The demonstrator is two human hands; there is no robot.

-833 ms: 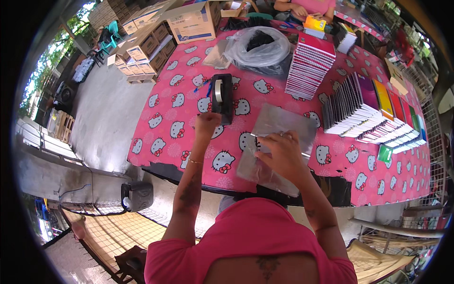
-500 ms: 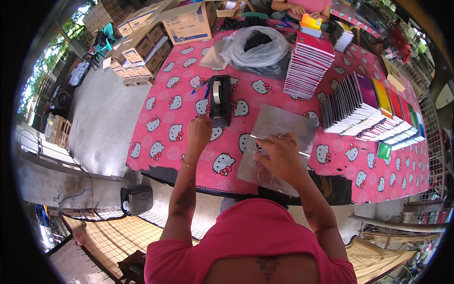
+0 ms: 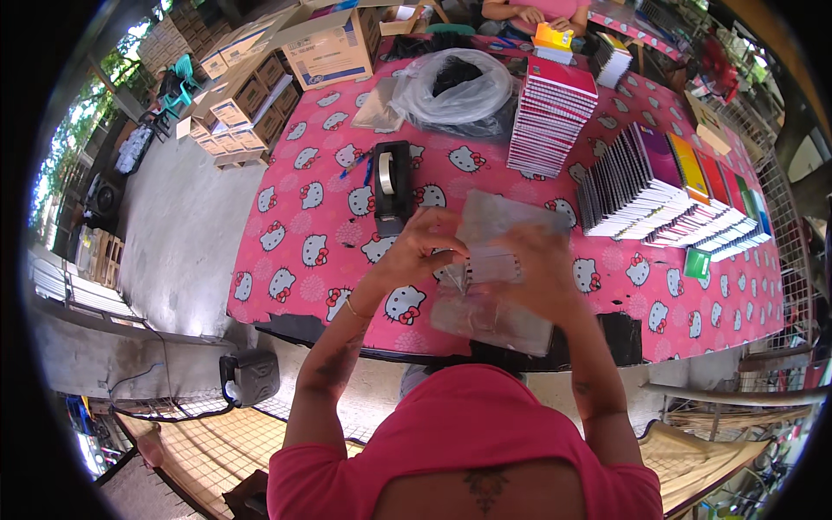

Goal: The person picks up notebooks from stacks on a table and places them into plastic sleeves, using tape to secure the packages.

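Observation:
A clear plastic bag (image 3: 498,299) with something flat and pale inside lies over the near edge of the pink cartoon-cat tablecloth (image 3: 308,260). My left hand (image 3: 422,247) pinches the bag's upper left part, right below a black tape dispenser (image 3: 392,184). My right hand (image 3: 539,264) holds the bag's right side, fingers closed on the plastic. Both hands meet over the middle of the bag.
A tall stack of spiral notebooks (image 3: 550,117) and fanned rows of coloured notebooks (image 3: 672,195) fill the right of the table. A crumpled clear bag (image 3: 455,91) and cardboard boxes (image 3: 334,43) stand at the back. Another person's hands (image 3: 537,13) show at the far edge.
My left hand came back from the tape dispenser to the plastic bag and now grips it together with my right hand.

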